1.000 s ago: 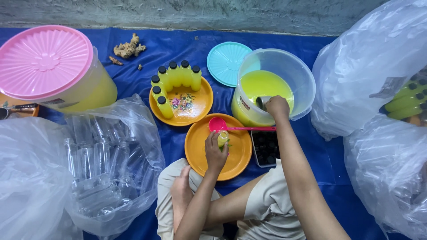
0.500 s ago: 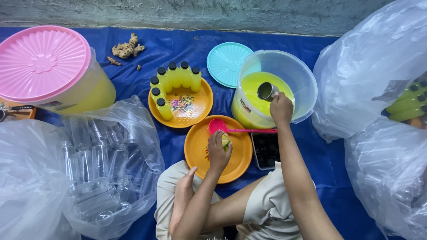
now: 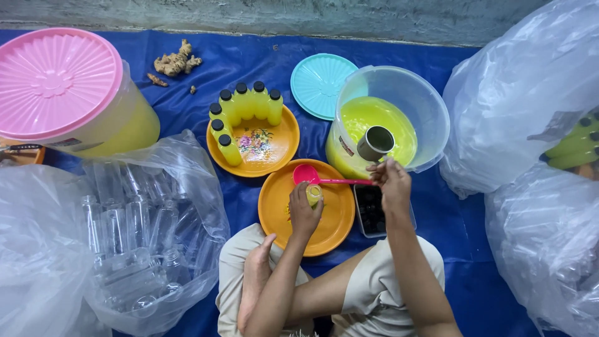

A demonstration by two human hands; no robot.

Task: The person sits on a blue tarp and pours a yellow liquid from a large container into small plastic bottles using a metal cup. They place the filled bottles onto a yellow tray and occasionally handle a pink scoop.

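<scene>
My left hand [image 3: 304,212] grips a small bottle of yellow liquid [image 3: 314,194] upright on an orange plate [image 3: 337,226]. A pink funnel [image 3: 307,174] with a long handle lies just above the bottle. My right hand [image 3: 392,183] holds a small metal cup [image 3: 375,143] by its handle, raised over a clear tub of yellow liquid [image 3: 430,118]. Several filled, black-capped yellow bottles [image 3: 242,106] stand along the rim of a second orange plate [image 3: 276,150].
A teal lid [image 3: 315,84] lies behind the tub. A pink-lidded bucket [image 3: 59,81] stands at far left, ginger roots [image 3: 176,62] beside it. Clear bags hold empty bottles [image 3: 125,231] at left, filled bottles [image 3: 574,146] at right. A dark phone [image 3: 369,209] lies by the plate.
My right hand has lifted the metal cup up out of the yellow liquid and drawn it toward the near rim of the tub. My left hand stays on the bottle.
</scene>
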